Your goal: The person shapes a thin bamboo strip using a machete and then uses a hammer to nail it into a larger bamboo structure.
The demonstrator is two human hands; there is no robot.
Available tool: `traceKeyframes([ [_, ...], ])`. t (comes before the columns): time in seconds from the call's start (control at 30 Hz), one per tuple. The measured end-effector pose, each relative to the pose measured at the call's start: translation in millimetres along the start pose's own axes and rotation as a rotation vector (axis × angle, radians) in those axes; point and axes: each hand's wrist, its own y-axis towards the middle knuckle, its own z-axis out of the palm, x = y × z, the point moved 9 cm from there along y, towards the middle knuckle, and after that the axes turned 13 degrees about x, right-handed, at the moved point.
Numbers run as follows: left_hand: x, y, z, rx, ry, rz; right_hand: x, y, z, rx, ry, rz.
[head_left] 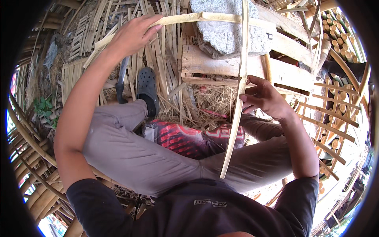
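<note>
My left hand (136,33), reaching out to the far left, is closed around a pale bamboo strip (183,18) that runs sideways across the top of a grey stone block (225,37). With thumb and fingers, my right hand (262,98) pinches a second bamboo strip (235,122). This one runs lengthwise from the far edge, past the stone, down to my lap. The two strips cross over the stone; which lies on top is hard to make out.
Under the stone sits a low wooden plank platform (221,65). Many split bamboo strips (158,67) lie on the ground at left, near a dark knife-like tool (121,81) and my grey clog (147,85). A bamboo lattice (331,114) and stacked bamboo poles (337,29) are at right.
</note>
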Motion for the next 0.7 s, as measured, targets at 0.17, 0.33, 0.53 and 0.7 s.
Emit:
traceKeyframes([
  [0.17, 10, -5, -5, 0.004, -0.02, -0.029, 3, -10, -9, -0.062, 0.021, -0.015],
  [0.33, 11, -6, -3, 0.049, -0.018, -0.05, -4, -10, -13, -0.094, 0.067, 0.024],
  [0.53, 11, -5, -2, 0.067, -0.007, -0.063, -1, -2, -10, -0.034, 0.029, -0.018],
  [0.7, 13, -5, 0, 0.09, 0.01, -0.094, 1, -3, -12, -0.064, -0.021, -0.008],
])
